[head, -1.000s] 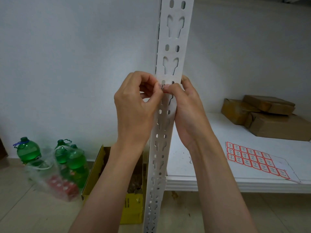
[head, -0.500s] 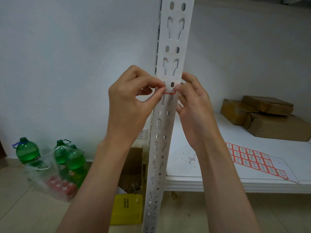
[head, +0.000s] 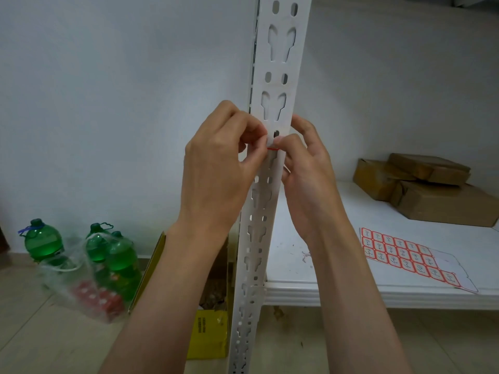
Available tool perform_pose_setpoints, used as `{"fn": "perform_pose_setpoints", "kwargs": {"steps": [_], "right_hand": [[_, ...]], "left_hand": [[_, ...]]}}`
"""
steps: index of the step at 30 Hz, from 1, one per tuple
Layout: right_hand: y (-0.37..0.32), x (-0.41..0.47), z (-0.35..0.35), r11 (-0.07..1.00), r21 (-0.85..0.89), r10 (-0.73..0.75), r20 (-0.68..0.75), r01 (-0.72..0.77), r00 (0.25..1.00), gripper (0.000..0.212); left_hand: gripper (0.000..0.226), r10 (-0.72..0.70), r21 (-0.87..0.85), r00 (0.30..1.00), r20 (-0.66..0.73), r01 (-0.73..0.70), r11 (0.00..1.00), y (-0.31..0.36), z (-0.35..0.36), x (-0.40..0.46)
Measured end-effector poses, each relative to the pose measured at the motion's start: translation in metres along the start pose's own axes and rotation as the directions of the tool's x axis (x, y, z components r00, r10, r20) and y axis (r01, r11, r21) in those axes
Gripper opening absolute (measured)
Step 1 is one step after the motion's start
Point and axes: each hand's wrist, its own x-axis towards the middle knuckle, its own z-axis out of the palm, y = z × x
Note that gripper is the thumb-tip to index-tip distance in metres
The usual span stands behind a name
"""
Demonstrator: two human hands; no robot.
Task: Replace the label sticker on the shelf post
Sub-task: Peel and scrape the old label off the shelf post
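A white slotted shelf post (head: 280,63) runs up the middle of the view. A small white label sticker with a red edge (head: 272,147) sits on the post's front face at hand height. My left hand (head: 218,168) pinches the sticker's left end with thumb and forefinger. My right hand (head: 305,168) pinches its right end, its other fingers curled beside the post. Most of the sticker is hidden by my fingertips. A sheet of red-bordered stickers (head: 405,256) lies on the white shelf (head: 337,290) at the right.
Brown wrapped parcels (head: 426,184) are stacked at the back right of the shelf. On the floor at the left stand green bottles (head: 43,240), some in a clear plastic bag (head: 89,284). A yellow cardboard box (head: 208,330) sits by the post's foot.
Both hands have stayed at the same spot on the post; my fingertips have shifted slightly, and the sticker's red edge now shows between them. The view has dropped a little.
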Motion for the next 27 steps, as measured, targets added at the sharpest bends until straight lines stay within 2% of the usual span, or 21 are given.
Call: {"fn": "perform_pose_setpoints", "kwargs": {"steps": [6, 13, 18, 21, 24, 27], "right_hand": [[0.002, 0.0, 0.003, 1.0, 0.012, 0.006, -0.013, -0.006, 1.0, 0.039], [0.002, 0.0, 0.004, 0.999, 0.052, 0.008, -0.014, -0.007, 1.0, 0.04], [0.002, 0.001, 0.001, 0.998, 0.063, 0.006, -0.002, -0.006, 1.0, 0.04], [0.0, 0.001, -0.003, 0.998, 0.062, 0.001, 0.02, -0.002, 1.0, 0.038], [-0.002, 0.002, -0.006, 1.0, 0.01, -0.02, 0.001, 0.02, 1.0, 0.036], [-0.005, 0.004, -0.012, 0.998, -0.048, -0.05, -0.056, 0.047, 0.997, 0.035]], "left_hand": [[0.011, -0.029, 0.013, 0.999, -0.016, 0.029, 0.999, 0.002, 0.013, -0.008], [0.009, -0.141, -0.003, 0.984, -0.111, 0.141, 0.99, 0.012, 0.029, -0.014], [0.009, -0.222, -0.069, 0.967, -0.127, 0.215, 0.974, 0.012, 0.028, -0.012], [0.006, -0.274, -0.185, 0.95, -0.147, 0.246, 0.951, 0.003, 0.022, -0.008], [0.003, -0.29, -0.238, 0.939, -0.184, 0.244, 0.94, 0.003, 0.014, -0.005], [0.006, -0.23, -0.252, 0.945, -0.23, 0.171, 0.953, 0.013, 0.01, -0.002]]}}
